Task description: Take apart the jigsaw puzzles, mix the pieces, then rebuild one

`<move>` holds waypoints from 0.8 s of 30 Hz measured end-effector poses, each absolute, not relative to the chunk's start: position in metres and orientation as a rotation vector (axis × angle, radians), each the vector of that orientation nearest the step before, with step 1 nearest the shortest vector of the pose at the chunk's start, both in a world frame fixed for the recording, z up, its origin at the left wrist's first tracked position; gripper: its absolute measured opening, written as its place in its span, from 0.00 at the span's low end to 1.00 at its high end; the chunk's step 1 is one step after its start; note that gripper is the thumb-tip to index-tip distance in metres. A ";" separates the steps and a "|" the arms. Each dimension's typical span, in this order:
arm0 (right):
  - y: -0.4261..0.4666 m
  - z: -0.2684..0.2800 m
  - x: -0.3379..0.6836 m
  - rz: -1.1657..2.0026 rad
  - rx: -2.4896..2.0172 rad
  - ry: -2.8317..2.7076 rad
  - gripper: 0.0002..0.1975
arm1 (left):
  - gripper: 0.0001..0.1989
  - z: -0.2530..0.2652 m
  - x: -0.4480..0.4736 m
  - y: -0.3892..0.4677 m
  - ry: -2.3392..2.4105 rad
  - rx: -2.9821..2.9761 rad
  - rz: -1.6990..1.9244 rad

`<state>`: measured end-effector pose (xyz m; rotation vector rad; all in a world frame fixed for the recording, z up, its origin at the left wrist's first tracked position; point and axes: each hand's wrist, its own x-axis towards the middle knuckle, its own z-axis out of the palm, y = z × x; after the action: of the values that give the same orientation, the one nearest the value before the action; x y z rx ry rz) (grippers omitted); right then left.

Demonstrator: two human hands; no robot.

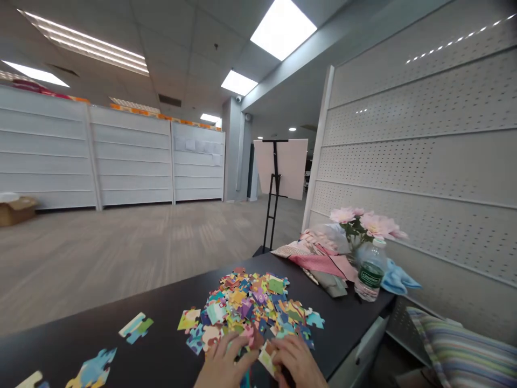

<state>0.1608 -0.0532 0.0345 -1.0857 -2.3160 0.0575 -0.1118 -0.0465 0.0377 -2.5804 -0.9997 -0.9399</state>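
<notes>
A heap of colourful jigsaw puzzle pieces (246, 302) is piled on the black table. My left hand (228, 361) lies at the near edge of the heap with its fingers spread over some pieces. Close beside it, my right hand (297, 361) has its fingers curled at a pale puzzle piece (266, 357), which they appear to grip; the thumb is largely hidden. Left of the heap lie a green-and-white joined pair of pieces (136, 327) and a blue-and-yellow cluster (92, 369). Another pale piece (31, 380) is cut off by the bottom left corner of the view.
On the right of the table (169, 302) stand a water bottle (369, 275) and pink flowers (375, 223), beside folded cloths (323, 258) and a blue cloth (398, 277). A perforated panel (416, 145) rises at right, above a striped cushion (468, 345). An easel (274, 188) stands beyond.
</notes>
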 end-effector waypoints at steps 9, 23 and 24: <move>0.095 0.080 0.183 0.345 -1.392 -1.949 0.24 | 0.29 0.015 -0.090 -0.028 -1.002 -2.597 -0.539; 0.133 0.052 0.260 0.353 -1.556 -1.575 0.24 | 0.26 0.056 -0.089 -0.067 -1.369 -2.955 -0.636; 0.133 0.053 0.265 0.326 -1.590 -1.596 0.22 | 0.27 0.049 -0.089 -0.063 -1.341 -2.923 -0.616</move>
<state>0.2651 0.1331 0.0529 -1.5897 -1.5957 0.3263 -0.0886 -0.0631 0.0493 -2.9234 -1.3414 -0.6157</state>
